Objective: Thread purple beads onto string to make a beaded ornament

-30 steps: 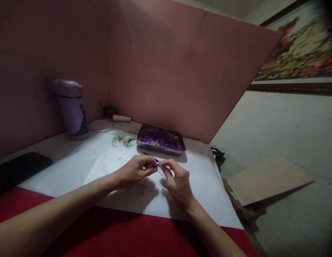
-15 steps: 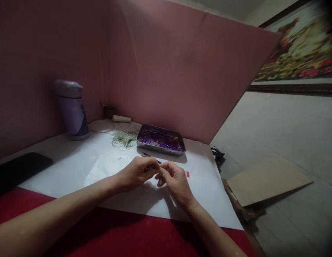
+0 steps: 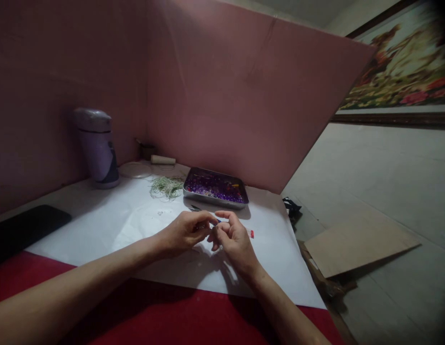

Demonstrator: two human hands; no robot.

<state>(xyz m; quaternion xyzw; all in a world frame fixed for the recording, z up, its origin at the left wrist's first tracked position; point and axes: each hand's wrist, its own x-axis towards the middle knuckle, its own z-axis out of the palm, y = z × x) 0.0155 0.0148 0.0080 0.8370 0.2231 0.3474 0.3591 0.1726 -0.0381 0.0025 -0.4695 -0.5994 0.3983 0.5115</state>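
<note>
My left hand (image 3: 189,233) and my right hand (image 3: 233,238) meet at the fingertips above the white sheet (image 3: 279,268). Both are pinched closed around something too small to make out. Just behind the fingers lies a dark pointed tool (image 3: 195,208), partly hidden by my hands. A metal tray (image 3: 215,201) of purple beads (image 3: 215,187) stands beyond them. To its left is a loose tangle of pale green thread (image 3: 166,187). A few tiny pieces (image 3: 160,213) rest on the sheet left of my hands, and a small red item (image 3: 252,234) shows right of them.
A lilac thermos (image 3: 99,151) stands at the back left, near a pale roll (image 3: 163,159) and a small dark pot (image 3: 147,151). A black phone-like slab (image 3: 31,227) lies at left. Pink panels (image 3: 222,96) enclose the back; cardboard (image 3: 362,239) is on the floor at right.
My right index finger has lifted and straightened away from the pinch, and a bit of blue now shows between the hands. My left hand has shifted very slightly right.
</note>
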